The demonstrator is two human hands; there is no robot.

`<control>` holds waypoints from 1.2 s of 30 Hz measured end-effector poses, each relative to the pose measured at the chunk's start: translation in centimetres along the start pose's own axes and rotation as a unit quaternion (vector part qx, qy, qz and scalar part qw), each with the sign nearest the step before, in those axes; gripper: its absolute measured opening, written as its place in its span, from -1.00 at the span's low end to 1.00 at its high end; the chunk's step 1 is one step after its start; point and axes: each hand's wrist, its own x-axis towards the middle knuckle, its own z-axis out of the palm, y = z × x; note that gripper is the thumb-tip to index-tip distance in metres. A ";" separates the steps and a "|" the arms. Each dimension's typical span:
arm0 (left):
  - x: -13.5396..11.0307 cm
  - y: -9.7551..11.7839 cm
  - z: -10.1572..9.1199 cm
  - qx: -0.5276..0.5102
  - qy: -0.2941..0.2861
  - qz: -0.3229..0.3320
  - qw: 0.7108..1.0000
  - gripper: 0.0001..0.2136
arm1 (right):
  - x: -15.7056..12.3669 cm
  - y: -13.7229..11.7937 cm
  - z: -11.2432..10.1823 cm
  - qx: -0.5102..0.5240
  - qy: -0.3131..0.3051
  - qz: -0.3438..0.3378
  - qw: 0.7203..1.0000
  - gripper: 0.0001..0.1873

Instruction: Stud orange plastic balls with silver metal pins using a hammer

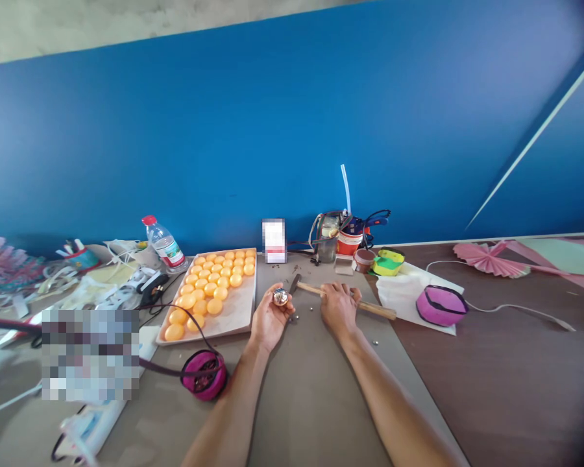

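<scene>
My left hand [268, 322] is turned palm up, with its fingers curled round a shiny silver ball [280, 296]. My right hand [339, 308] is closed over the wooden handle of a hammer [377, 310], which lies across the mat. The hammer's dark metal head [295, 284] points left, close to the fingers of my left hand. Small shiny metal bits [294, 318] lie on the grey mat [311, 402] between my hands, and another metal bit [375, 342] is right of my right forearm.
Left stands a tray [243, 311] of orange balls [200, 283], with a magenta pouch [204, 375] in front. A bottle [165, 246], cables and clutter lie further left. A phone-like screen [274, 241], jar [327, 243] and red cup [349, 242] stand behind. Another pouch [440, 305] sits right.
</scene>
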 end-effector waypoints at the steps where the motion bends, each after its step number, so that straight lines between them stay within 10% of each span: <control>1: 0.0 0.0 0.0 0.001 -0.003 0.000 1.000 -0.73 | 0.0 0.0 0.0 0.000 -0.007 0.003 1.000 -0.77; 7: 0.0 0.0 -0.1 -0.011 -0.012 -0.004 1.000 -0.72 | -0.1 -0.8 -0.3 0.053 0.024 -0.039 0.998 -0.78; 14: 0.0 0.0 0.1 -0.017 -0.007 0.002 1.000 -0.75 | -1.1 -3.2 -0.4 0.094 -0.103 -0.240 0.961 -0.84; 36: 0.4 -0.3 0.0 -0.034 0.054 0.023 0.998 -0.72 | -1.4 -3.7 -0.5 0.031 -0.172 -0.222 0.959 -0.79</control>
